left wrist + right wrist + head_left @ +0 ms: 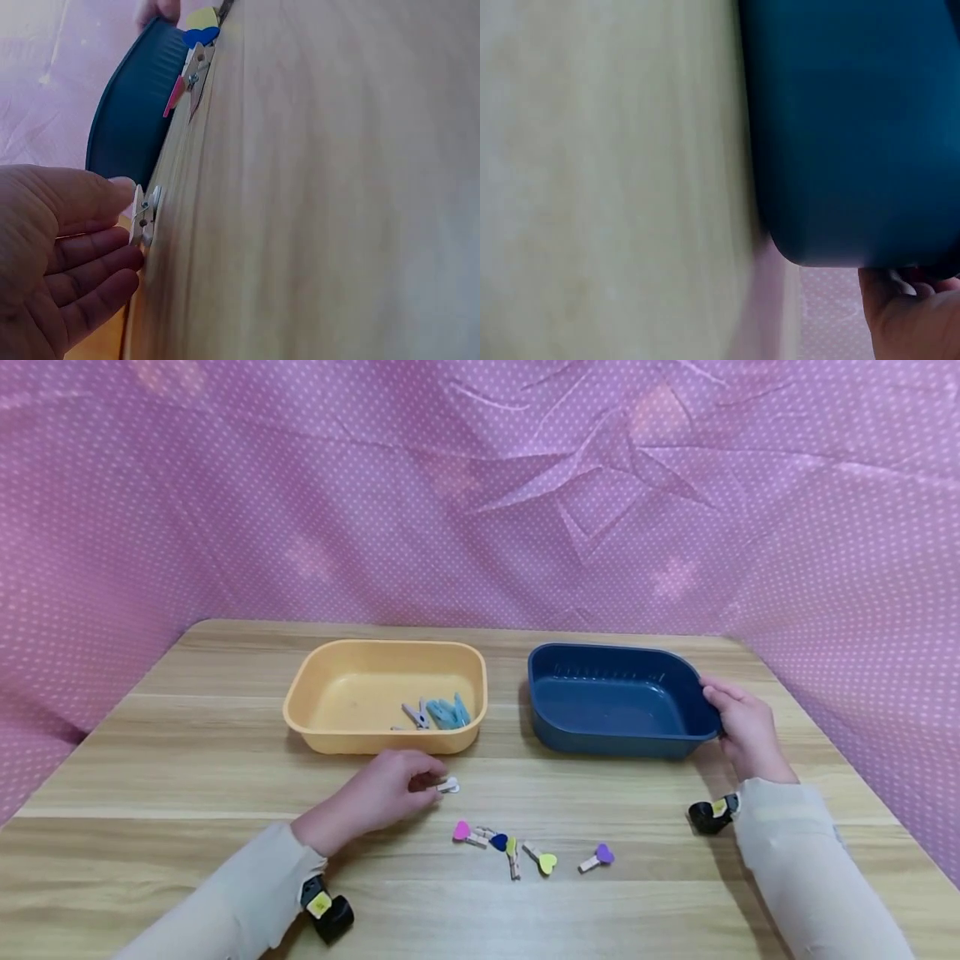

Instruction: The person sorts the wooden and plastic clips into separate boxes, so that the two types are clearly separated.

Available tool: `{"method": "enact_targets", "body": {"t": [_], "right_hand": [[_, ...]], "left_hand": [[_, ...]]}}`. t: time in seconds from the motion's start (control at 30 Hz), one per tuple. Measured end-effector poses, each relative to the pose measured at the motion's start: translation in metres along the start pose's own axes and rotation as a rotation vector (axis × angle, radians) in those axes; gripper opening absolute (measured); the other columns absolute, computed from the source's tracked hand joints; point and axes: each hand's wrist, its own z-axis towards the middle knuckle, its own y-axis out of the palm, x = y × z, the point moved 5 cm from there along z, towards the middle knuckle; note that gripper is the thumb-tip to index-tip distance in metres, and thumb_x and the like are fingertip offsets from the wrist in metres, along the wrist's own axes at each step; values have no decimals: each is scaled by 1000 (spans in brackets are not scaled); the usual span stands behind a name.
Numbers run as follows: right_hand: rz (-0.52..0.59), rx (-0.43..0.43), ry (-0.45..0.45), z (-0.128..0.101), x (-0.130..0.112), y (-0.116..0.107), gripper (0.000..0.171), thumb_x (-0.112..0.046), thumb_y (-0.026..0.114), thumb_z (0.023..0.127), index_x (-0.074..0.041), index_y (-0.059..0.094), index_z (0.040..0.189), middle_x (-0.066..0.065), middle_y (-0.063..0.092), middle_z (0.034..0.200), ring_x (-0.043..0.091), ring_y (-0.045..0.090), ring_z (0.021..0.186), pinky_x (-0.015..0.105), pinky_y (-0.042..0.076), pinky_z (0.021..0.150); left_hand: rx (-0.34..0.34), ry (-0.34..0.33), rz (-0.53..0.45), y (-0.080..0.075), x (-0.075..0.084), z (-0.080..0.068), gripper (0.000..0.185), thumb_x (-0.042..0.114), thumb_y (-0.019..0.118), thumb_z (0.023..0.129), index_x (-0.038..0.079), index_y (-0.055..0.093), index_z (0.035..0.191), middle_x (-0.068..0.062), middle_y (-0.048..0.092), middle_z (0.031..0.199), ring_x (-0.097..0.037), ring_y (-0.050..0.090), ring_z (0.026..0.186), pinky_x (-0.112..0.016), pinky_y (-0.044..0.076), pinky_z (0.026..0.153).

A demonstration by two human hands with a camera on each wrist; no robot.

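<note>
My left hand (386,789) is low over the table in front of the yellow basin, thumb and fingers spread about a small wooden clothespin (448,786) with a white end. In the left wrist view the clothespin (145,217) stands at the table edge-on, right by the thumb tip and fingertips; a firm pinch is not visible. My right hand (746,727) grips the right end of the dark blue basin (626,745), thumb on its rim. The right wrist view shows the basin's outer wall (855,150) with the hand (919,322) below it; some fingers are hidden.
Several wooden clothespins with coloured hearts, among them a pink one (462,832), a yellow one (547,863) and a purple one (604,854), lie on the table (420,910). The yellow basin (386,742) contains blue clothespins (448,714) and a grey one (417,717). Pink dotted cloth (480,527) hangs behind.
</note>
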Motion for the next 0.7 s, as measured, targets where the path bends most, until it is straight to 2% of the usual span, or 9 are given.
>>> {"method": "enact_targets", "body": {"t": [0.17, 0.33, 0.5, 0.7], "right_hand": [[95, -17, 18, -1, 2, -3, 19, -7, 60, 88, -16, 75, 82, -11, 70, 81, 1, 65, 76, 18, 54, 63], [127, -10, 28, -2, 3, -4, 16, -6, 62, 87, -15, 75, 85, -10, 71, 83, 1, 65, 78, 17, 54, 65], [98, 17, 31, -2, 5, -4, 14, -10, 64, 86, -16, 74, 93, -13, 70, 85, -1, 64, 82, 15, 53, 68], [60, 22, 3, 0, 9, -5, 16, -15, 65, 86, -18, 72, 100, -16, 69, 86, -2, 64, 80, 15, 52, 66]], "left_hand": [[0, -4, -17, 5, -3, 2, 23, 14, 71, 79, 11, 69, 102, 5, 65, 92, -8, 56, 83, -29, 50, 77], [6, 4, -34, 8, -6, 4, 21, 13, 71, 79, 13, 69, 100, 6, 64, 91, -7, 55, 82, -28, 50, 75], [8, -11, -45, 10, -8, 5, 20, 12, 71, 79, 14, 69, 99, 8, 63, 88, -6, 54, 79, -25, 49, 72], [10, -24, -61, 12, -8, 7, 19, 10, 71, 79, 14, 69, 98, 7, 61, 85, -7, 52, 76, -23, 47, 68]]}}
